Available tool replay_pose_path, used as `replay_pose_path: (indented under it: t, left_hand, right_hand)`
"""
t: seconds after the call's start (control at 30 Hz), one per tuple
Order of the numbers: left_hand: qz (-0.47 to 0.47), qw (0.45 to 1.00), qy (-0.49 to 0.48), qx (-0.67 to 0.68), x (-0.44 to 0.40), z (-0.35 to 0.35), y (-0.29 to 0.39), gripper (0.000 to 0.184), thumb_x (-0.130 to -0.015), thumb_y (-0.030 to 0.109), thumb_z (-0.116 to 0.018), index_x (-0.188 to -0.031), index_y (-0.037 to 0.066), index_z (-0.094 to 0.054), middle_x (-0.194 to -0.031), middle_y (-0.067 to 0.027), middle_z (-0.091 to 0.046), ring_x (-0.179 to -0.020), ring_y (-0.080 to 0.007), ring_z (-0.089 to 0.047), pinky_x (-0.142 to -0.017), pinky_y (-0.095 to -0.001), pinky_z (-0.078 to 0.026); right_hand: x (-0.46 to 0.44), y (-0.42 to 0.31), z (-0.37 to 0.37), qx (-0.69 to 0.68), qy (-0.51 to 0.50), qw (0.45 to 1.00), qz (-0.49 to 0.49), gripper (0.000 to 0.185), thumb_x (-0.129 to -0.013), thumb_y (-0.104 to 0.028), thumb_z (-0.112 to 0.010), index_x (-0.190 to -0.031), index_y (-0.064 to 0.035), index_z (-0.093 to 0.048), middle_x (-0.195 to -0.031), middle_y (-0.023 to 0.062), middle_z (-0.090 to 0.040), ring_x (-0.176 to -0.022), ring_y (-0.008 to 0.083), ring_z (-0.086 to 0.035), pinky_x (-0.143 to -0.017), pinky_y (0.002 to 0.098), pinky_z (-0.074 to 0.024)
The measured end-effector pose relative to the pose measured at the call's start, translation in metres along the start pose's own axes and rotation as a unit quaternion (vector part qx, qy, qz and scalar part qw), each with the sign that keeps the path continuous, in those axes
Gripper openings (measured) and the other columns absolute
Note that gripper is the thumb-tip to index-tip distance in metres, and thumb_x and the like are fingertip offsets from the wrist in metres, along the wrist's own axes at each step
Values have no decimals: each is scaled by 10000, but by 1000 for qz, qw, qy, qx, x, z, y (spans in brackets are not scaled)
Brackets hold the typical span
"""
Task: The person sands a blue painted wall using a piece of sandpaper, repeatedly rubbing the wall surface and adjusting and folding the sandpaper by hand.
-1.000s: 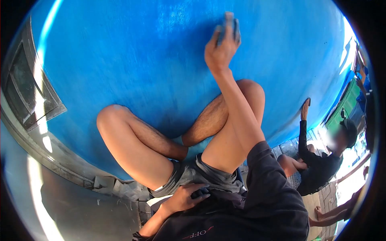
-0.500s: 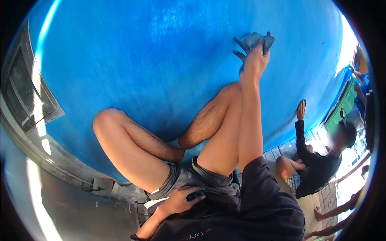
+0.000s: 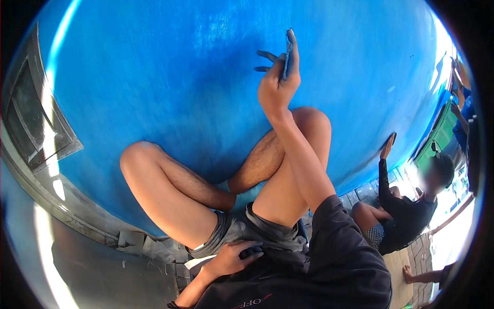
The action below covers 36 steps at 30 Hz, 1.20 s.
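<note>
My right hand (image 3: 280,82) is raised at the large blue painted wall (image 3: 154,67). Between its thumb and forefinger it pinches a thin grey-blue sheet, apparently sandpaper (image 3: 288,54), seen nearly edge-on. Two darkened fingers of this hand stretch to the left. Whether the sheet touches the wall, I cannot tell. Low in my lap, my left hand (image 3: 229,259) rests against my dark shorts (image 3: 226,232) with its fingers curled. Something dark shows between its thumb and forefinger, too unclear to name.
My bent bare legs (image 3: 164,190) are close to the wall. A dark framed panel (image 3: 33,103) is at the left. To the right a seated co-worker (image 3: 411,216) in black holds one hand (image 3: 388,147) against the wall. A green bin (image 3: 437,131) and other people stand beyond.
My right hand has moved left and slightly up across the wall, turning the sheet edge-on. The left hand stays in my lap. The co-worker's raised hand has shifted slightly.
</note>
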<state>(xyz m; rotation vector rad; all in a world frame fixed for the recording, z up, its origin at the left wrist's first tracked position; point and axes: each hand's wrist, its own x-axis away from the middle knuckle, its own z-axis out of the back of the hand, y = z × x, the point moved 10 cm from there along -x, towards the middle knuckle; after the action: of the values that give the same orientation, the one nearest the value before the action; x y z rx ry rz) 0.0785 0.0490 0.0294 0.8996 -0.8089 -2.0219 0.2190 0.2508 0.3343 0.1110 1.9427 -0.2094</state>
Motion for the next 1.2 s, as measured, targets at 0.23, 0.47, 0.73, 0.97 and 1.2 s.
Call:
replay_pose_path:
  t: [0.23,0.47,0.73,0.97,1.2]
  left_hand:
    - [14,1000,-5,27,1,-2,-5,369,-866,158,-813,-1190,15,-708,-987,-168,-737,-840,-283,-729,-771,-368,-578]
    - [11,1000,-6,19,1,-1,-3,375,-866,165,-811,-1199,23,-709,-989,-166,-738,-853,-284,-733,-781,-365,-580]
    - [10,1000,-6,16,0,0,-2,370,-866,175,-813,-1186,18,-714,-965,-168,-736,-845,-289,-729,-774,-371,-577]
    - [13,1000,-5,23,1,-1,-5,365,-865,174,-814,-1176,11,-713,-954,-171,-733,-831,-295,-721,-770,-373,-571]
    - [19,1000,-9,18,0,1,-2,357,-876,192,-804,-1171,12,-713,-1000,-194,-742,-898,-343,-726,-804,-395,-574]
  right_hand:
    - [6,14,-17,-89,-32,987,-133,446,-1001,50,-446,-1381,-38,-230,-1170,268,-557,-778,296,-746,-525,343,-594]
    - [3,23,5,-239,-37,892,-383,328,-993,-70,-622,-1217,-94,-384,-1023,147,-592,-613,203,-665,-393,278,-420]
    - [10,31,5,-227,-165,831,-479,366,-945,-121,-710,-1250,-19,-535,-957,49,-609,-545,63,-501,-386,205,-285]
    - [9,39,9,-203,-164,835,-483,580,-919,-108,-726,-1420,4,-457,-922,53,-615,-549,87,-537,-398,219,-309]
    - [7,24,8,-192,-219,860,-419,751,-923,-109,-712,-1561,-45,-321,-797,58,-618,-446,127,-529,-353,263,-317]
